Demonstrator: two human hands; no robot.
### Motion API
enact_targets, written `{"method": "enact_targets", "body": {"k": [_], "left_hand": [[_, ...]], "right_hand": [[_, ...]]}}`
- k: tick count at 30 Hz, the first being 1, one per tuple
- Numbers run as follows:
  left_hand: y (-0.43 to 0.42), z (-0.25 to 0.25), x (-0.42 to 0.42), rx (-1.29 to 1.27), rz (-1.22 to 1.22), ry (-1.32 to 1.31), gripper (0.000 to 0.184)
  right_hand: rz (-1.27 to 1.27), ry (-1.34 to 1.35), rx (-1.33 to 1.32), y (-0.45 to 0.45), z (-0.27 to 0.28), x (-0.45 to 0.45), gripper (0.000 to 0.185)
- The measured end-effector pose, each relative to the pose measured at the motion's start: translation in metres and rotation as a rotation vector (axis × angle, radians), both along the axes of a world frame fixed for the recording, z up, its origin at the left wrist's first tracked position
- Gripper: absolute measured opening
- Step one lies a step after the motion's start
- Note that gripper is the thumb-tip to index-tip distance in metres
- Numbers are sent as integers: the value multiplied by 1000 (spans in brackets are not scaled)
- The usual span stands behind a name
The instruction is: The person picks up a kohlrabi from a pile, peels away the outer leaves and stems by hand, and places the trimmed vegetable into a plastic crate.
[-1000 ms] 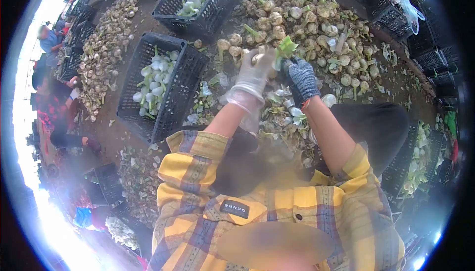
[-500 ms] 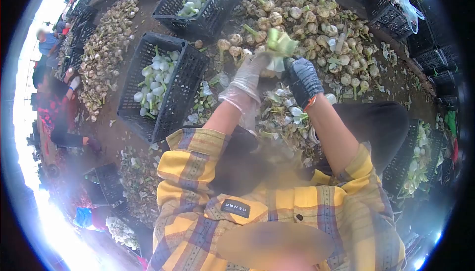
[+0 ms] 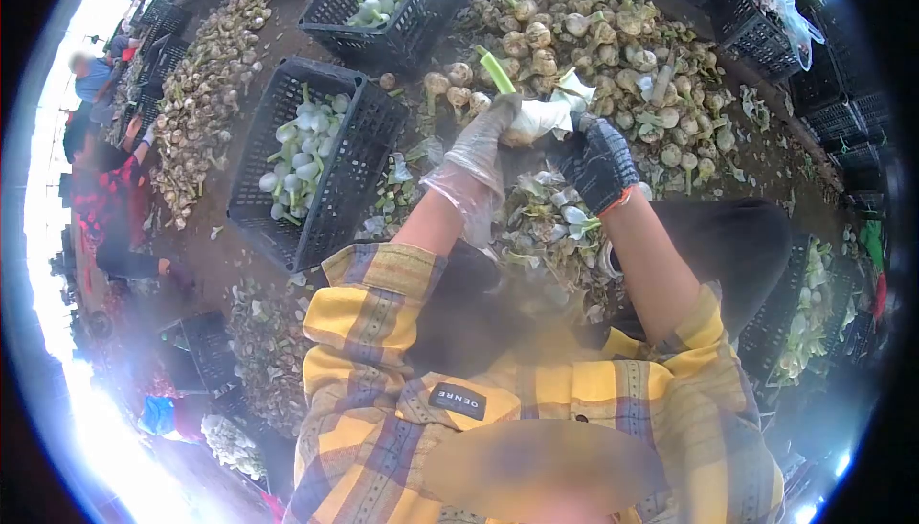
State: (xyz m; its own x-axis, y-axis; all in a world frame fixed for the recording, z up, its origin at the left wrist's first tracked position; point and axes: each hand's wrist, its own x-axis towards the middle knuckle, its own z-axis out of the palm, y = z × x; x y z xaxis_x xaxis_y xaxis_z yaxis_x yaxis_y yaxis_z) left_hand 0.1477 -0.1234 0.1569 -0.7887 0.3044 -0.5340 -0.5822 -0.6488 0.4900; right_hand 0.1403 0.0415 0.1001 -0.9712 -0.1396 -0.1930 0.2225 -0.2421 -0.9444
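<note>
My left hand (image 3: pixel 488 136), in a clear plastic glove over a pale one, is closed round an onion whose cut green stalk (image 3: pixel 495 71) sticks up past the fingers. Loose white onion skin (image 3: pixel 550 117) stretches from the bulb to my right hand (image 3: pixel 595 162), which wears a dark grey glove and pinches the skin. Much of the bulb is hidden by my left fingers. Below both hands lies a heap of stripped skins (image 3: pixel 546 227). Unpeeled onions (image 3: pixel 613 45) are piled just beyond.
A black crate (image 3: pixel 321 165) of peeled white onions stands at the left, with another crate (image 3: pixel 392 12) behind it. Crates (image 3: pixel 766 26) line the upper right; one at the right (image 3: pixel 809 304) holds leafy scraps. Other people (image 3: pixel 105 170) sit by a long onion pile (image 3: pixel 206 93).
The onion has turned in my hands: its green stalk now points up on the left. White skin is drawn out towards my right hand, which has moved slightly right and down.
</note>
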Motion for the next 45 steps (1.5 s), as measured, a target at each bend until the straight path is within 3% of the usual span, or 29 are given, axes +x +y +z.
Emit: {"method": "enact_targets", "body": {"k": [1,4,5,7,9,11,14,17,18,19,22,23,26,27,30,34,38,39,45], "left_hand": [[1,1,0,-72,-3,-11,35],[7,10,0,-267,-14,-41,38],[7,10,1,-321,-20,-52,39],[6,1,-1,-414,-44,-120,43],[4,-8,-3,-343,96,-143,40],[1,-11,-8,-261,209,-159,34],[-7,-9,-12,-232,258,-197,31],[-18,-7,-14,-119,263,-123,28],[-21,-9,-15,-78,291,-96,28],[-23,-12,-23,-195,308,-174,28],[-22,-5,-16,-347,347,-47,33],[-19,-4,-15,-411,370,3,41],[-17,6,-9,-424,292,70,46],[-17,4,-8,-405,251,88,50],[-6,8,3,-483,243,294,51],[-1,13,11,-475,162,313,52],[-6,12,13,-460,73,318,54],[-5,12,13,-459,75,309,55],[-9,12,8,-585,21,318,63]], "right_hand": [[-154,-352,-397,-6,23,3,17],[-44,-17,447,-11,60,13,20],[-70,306,803,-8,31,10,21],[-102,239,699,-18,35,17,18],[-56,117,505,-24,41,22,19],[-16,355,713,-8,15,15,18],[-75,331,451,6,12,10,18],[-198,59,113,17,25,11,25],[-276,-85,-132,17,28,11,29],[-351,-231,-377,16,30,11,33],[433,219,1019,30,9,22,48],[487,184,1287,24,24,32,61],[251,254,1266,4,51,37,59],[164,287,915,-1,41,28,57],[185,-198,251,-21,71,21,54],[352,-331,279,-31,75,9,41],[340,-181,38,-27,80,18,34],[289,-298,-150,-26,85,22,29],[386,-88,193,-17,74,17,29]]}}
